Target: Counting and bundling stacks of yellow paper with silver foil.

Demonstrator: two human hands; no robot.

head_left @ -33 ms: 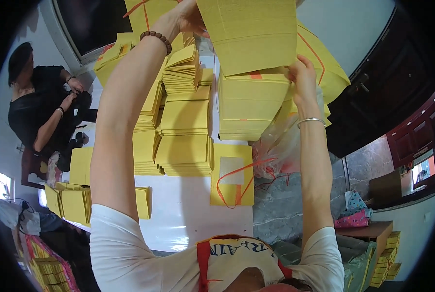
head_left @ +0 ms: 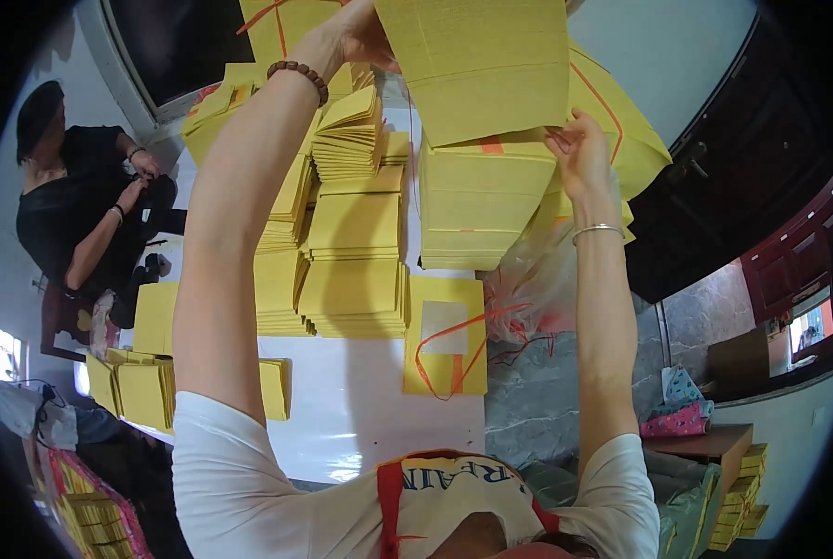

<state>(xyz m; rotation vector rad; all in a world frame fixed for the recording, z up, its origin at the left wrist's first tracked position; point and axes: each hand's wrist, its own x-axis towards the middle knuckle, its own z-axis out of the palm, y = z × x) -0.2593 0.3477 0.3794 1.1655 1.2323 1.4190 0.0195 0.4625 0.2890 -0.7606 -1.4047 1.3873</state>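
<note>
Stacks of yellow paper [head_left: 351, 289] cover the white tabletop [head_left: 361, 419] in front of you, and going from your left there is first another person [head_left: 72, 205] in black at the far side, hands together near their chest, well apart from your work. Nearer you, low piles of yellow sheets [head_left: 142, 391] lie at the tabletop's left edge. Your left hand [head_left: 351, 37], with a brown bead bracelet [head_left: 297, 76] on the wrist, reaches far forward and its grip is closed on the left edge of a thick yellow paper bundle [head_left: 482, 65] held up above the stacks; the fingertips are hidden behind the paper. Below the bundle sits a tall stack with an orange band [head_left: 482, 200], and in front of that lies a flat yellow packet with a loose orange string [head_left: 444, 340], close to the tabletop's right edge. Your right hand [head_left: 580, 154], a thin silver bangle [head_left: 598, 230] on its wrist, has its fingers pinched on the lower right corner of the raised bundle, just beside the banded stack. Crumpled clear plastic [head_left: 528, 289] lies under that forearm. Farther right, more yellow stacks [head_left: 743, 498] stand on the floor by a brown box [head_left: 705, 443].
</note>
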